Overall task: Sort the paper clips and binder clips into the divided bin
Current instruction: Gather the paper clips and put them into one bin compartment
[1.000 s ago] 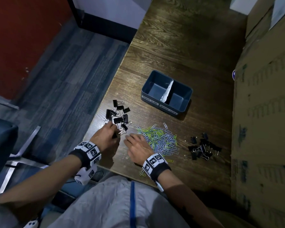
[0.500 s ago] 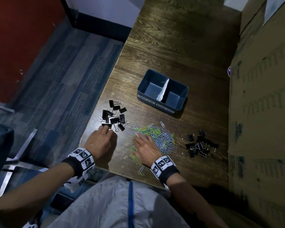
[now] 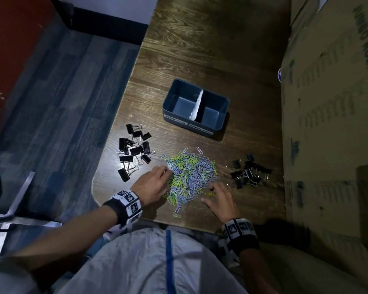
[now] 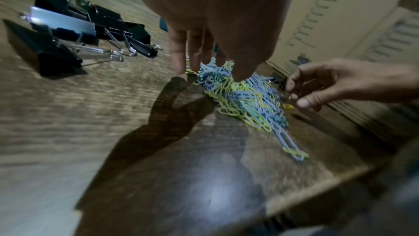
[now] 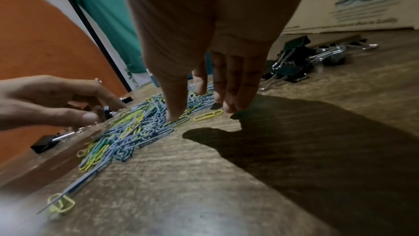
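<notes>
Left hand (image 3: 152, 186) and right hand (image 3: 221, 200), fingers loose, flanking paper clips (image 3: 189, 177) near table edge (image 3: 149, 218).

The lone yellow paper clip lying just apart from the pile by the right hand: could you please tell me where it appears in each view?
Head: yellow paper clip, centre-right.
Left wrist, right of centre.
Right wrist, centre.
Shared landmark: paper clip pile.

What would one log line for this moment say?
left hand: open, at paper clip pile | right hand: open, beside pile | divided bin: empty
</notes>
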`<state>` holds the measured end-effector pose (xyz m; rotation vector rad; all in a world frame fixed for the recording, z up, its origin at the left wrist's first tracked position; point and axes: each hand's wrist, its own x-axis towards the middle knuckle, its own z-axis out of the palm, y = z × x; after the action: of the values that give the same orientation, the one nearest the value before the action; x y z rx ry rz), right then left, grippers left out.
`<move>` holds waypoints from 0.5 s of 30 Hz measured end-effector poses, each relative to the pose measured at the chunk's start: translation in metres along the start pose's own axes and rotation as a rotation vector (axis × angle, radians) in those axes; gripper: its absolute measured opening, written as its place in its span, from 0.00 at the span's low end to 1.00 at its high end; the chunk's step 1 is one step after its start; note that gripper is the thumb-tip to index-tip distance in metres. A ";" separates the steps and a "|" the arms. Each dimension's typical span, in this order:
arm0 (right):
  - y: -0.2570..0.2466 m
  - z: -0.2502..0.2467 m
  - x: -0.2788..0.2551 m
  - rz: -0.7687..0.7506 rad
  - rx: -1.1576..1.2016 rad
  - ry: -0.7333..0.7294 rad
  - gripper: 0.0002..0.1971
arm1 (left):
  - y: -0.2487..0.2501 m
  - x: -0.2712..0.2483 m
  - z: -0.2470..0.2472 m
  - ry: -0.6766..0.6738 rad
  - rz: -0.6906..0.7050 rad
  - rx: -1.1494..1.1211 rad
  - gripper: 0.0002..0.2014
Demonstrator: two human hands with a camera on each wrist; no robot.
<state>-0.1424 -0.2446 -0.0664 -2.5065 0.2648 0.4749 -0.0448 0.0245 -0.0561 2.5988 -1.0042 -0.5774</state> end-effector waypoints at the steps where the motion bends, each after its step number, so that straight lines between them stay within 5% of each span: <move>1: 0.000 0.000 -0.002 0.035 0.000 0.004 0.20 | -0.001 -0.004 0.001 -0.018 0.014 0.024 0.24; 5: -0.010 0.007 -0.003 0.145 -0.069 -0.034 0.29 | 0.007 -0.018 0.006 -0.210 0.133 0.148 0.34; 8: -0.025 0.019 -0.001 0.094 -0.073 -0.051 0.29 | 0.022 -0.013 0.015 -0.333 0.144 0.198 0.36; 15: -0.053 0.026 0.007 0.048 -0.031 0.032 0.23 | 0.042 0.017 0.016 -0.211 0.068 0.124 0.22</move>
<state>-0.1278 -0.1871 -0.0632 -2.5451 0.3326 0.4613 -0.0648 -0.0189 -0.0571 2.6391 -1.2254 -0.8091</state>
